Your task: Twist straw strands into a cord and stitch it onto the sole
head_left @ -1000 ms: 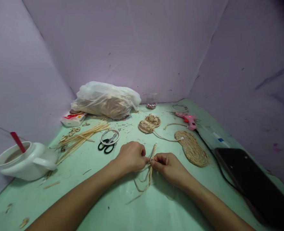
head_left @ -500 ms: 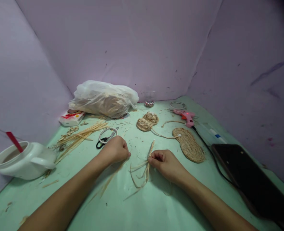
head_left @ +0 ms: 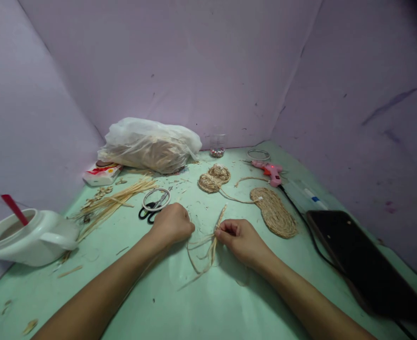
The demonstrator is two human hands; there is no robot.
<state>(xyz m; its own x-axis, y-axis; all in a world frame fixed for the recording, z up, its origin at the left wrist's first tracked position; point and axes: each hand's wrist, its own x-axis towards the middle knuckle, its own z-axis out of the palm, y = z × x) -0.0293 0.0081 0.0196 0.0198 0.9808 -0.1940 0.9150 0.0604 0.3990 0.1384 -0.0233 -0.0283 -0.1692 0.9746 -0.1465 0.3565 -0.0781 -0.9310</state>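
Observation:
My right hand point(head_left: 242, 241) pinches a short straw braid point(head_left: 221, 216) between thumb and fingertips. The braid's finished end points up and away from me, while loose straw strands point(head_left: 205, 259) fan out below and to the left. My left hand point(head_left: 173, 223) is a closed fist just left of the braid. Thin straw strands run along the underside of its wrist; the part inside the fist is hidden. Beyond that fist lie black-handled scissors point(head_left: 146, 215) with a pale ring point(head_left: 169, 202) over them. To the right are a coiled straw sole-shaped piece point(head_left: 278, 215) and a smaller double-coil piece point(head_left: 214, 179).
A pink glue gun point(head_left: 274, 174) with a black cord rests at the right, near a dark phone point(head_left: 353, 259). At the left stand a white pot point(head_left: 51, 236) and loose straw point(head_left: 120, 200). A plastic bag point(head_left: 148, 146) and a bead cup point(head_left: 217, 150) sit at the back.
My left hand has moved slightly right, toward the braid, and the strands trailing from it now lie mostly behind the forearm. The right hand still pinches the braid. The view has shifted slightly.

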